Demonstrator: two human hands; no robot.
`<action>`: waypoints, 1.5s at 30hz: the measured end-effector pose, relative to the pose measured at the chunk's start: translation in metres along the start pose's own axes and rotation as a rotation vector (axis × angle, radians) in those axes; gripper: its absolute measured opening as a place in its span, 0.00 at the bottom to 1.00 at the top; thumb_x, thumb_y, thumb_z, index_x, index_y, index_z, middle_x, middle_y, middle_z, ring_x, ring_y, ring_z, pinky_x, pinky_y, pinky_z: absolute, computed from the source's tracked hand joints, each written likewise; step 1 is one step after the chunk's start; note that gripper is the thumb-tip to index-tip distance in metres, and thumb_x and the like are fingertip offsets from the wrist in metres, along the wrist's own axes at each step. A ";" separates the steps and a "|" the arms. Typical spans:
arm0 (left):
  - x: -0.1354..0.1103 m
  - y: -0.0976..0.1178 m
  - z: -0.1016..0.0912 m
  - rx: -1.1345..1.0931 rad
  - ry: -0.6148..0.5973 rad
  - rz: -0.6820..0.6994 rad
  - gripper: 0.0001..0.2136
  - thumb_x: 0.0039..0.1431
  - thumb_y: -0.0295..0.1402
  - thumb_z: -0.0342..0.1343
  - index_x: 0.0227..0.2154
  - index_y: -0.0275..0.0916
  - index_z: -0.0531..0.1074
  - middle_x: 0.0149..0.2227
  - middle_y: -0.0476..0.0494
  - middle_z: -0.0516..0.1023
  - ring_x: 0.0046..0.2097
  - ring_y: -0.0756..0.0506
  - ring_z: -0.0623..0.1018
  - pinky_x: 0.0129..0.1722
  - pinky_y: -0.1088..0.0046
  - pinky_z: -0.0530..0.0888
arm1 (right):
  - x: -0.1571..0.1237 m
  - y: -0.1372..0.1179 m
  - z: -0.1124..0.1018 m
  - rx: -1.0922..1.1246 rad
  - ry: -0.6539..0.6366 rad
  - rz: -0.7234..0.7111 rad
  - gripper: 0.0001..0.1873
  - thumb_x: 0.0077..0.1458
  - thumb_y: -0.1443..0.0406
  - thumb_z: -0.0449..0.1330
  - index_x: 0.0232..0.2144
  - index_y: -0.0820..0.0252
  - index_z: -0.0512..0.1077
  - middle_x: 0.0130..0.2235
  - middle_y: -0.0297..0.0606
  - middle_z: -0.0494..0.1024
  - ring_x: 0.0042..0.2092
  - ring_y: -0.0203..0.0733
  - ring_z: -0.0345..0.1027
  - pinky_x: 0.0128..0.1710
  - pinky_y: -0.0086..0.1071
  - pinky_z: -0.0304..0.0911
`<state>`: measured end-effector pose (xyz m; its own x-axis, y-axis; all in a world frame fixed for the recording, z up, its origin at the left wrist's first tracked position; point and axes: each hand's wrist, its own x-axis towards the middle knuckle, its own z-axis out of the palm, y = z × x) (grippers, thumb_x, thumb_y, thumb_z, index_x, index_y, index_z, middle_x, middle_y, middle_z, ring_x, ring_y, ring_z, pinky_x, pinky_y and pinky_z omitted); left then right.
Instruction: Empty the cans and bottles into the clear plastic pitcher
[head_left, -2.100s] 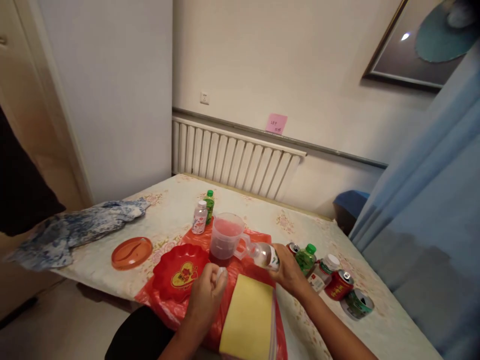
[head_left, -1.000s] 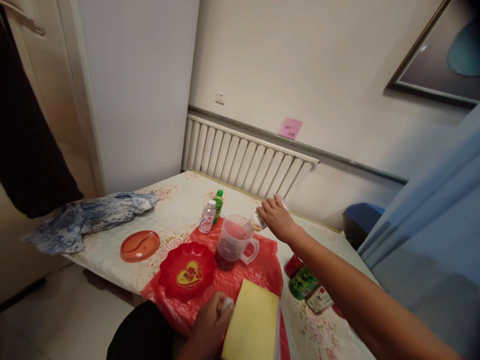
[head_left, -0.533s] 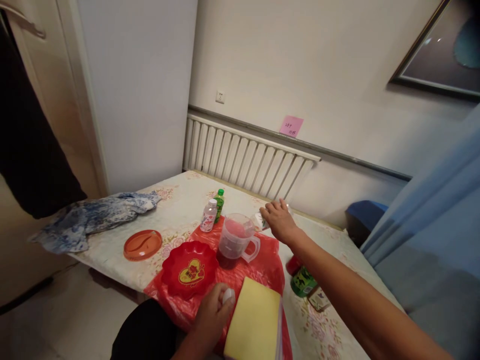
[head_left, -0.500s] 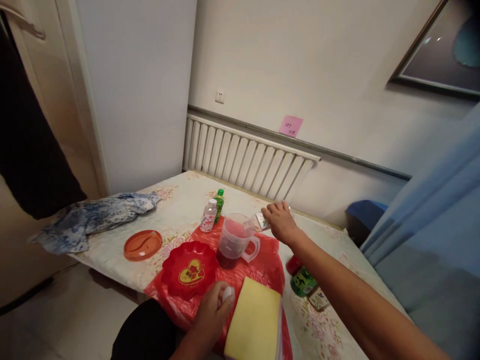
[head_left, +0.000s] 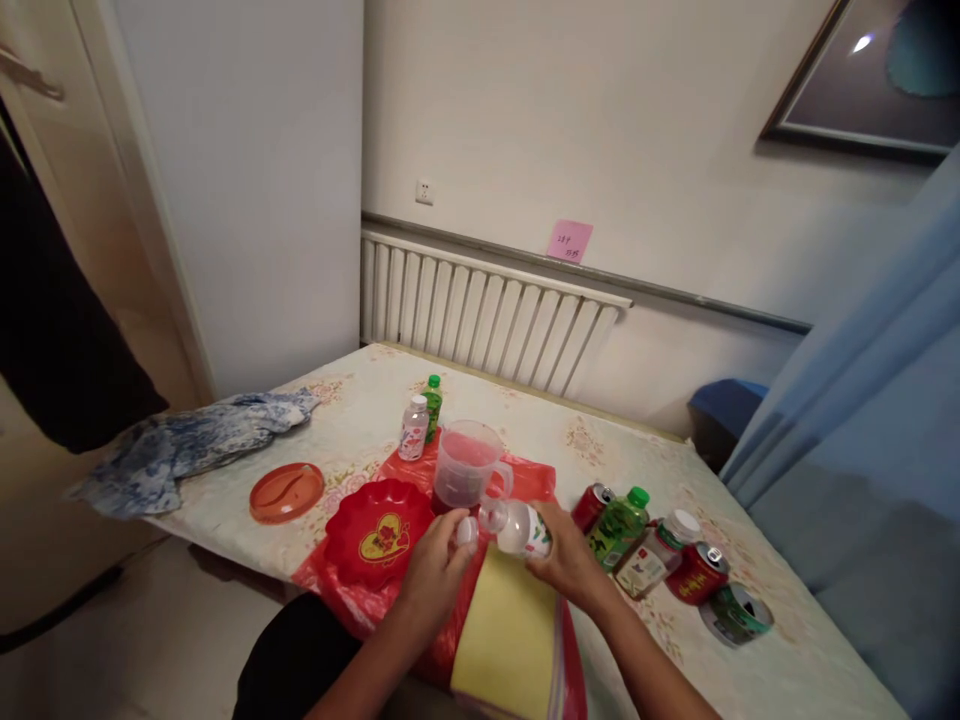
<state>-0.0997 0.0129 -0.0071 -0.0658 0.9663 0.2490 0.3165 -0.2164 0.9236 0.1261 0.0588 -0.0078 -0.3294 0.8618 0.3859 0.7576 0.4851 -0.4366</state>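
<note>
My right hand (head_left: 564, 562) grips a small clear bottle (head_left: 516, 527) that lies tilted, its open neck pointing left. My left hand (head_left: 435, 568) pinches a white cap (head_left: 466, 530) right beside that neck. Both hands hover over a yellow pad (head_left: 511, 640) and a red plastic bag (head_left: 405, 610) at the table's near edge. Just behind them stands a clear measuring jug (head_left: 466, 468) with reddish liquid.
A red heart-patterned dish (head_left: 378, 532), an orange lid (head_left: 286, 491) and a blue patterned cloth (head_left: 187, 448) lie to the left. Two small bottles (head_left: 420, 420) stand behind the jug. Bottles and cans (head_left: 660, 560) cluster on the right. A radiator (head_left: 487, 320) runs along the wall.
My right hand has come back from the far side of the jug with the bottle to the near edge. My left hand has risen with the cap to the bottle's neck.
</note>
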 end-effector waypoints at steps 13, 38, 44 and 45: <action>-0.005 0.015 0.003 0.265 -0.271 0.128 0.15 0.57 0.31 0.47 0.46 0.40 0.70 0.46 0.40 0.75 0.48 0.41 0.73 0.51 0.62 0.68 | -0.042 -0.021 0.012 0.091 -0.010 0.051 0.30 0.35 0.75 0.58 0.46 0.57 0.69 0.43 0.41 0.74 0.46 0.50 0.67 0.47 0.41 0.63; 0.057 0.040 -0.128 0.964 -0.114 0.136 0.16 0.65 0.36 0.41 0.54 0.40 0.59 0.52 0.37 0.67 0.46 0.39 0.76 0.44 0.64 0.71 | -0.097 -0.015 0.098 0.334 0.147 0.245 0.36 0.45 0.68 0.58 0.58 0.51 0.62 0.58 0.44 0.68 0.54 0.53 0.68 0.56 0.49 0.65; 0.134 0.030 -0.137 1.180 -0.086 0.013 0.18 0.65 0.36 0.40 0.55 0.36 0.58 0.55 0.32 0.66 0.49 0.38 0.76 0.44 0.63 0.71 | -0.122 0.005 0.104 0.374 0.002 0.358 0.30 0.47 0.66 0.58 0.56 0.57 0.67 0.52 0.44 0.74 0.46 0.46 0.73 0.48 0.34 0.70; 0.145 0.026 -0.134 1.185 -0.090 -0.002 0.18 0.65 0.35 0.40 0.55 0.35 0.58 0.55 0.31 0.66 0.49 0.37 0.76 0.43 0.63 0.72 | -0.125 0.008 0.107 0.373 0.011 0.376 0.30 0.47 0.65 0.59 0.55 0.57 0.68 0.51 0.44 0.75 0.46 0.46 0.73 0.47 0.33 0.70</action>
<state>-0.2281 0.1290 0.0918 -0.0155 0.9829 0.1832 0.9978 0.0033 0.0666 0.1127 -0.0288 -0.1463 -0.0653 0.9858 0.1546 0.5699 0.1640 -0.8052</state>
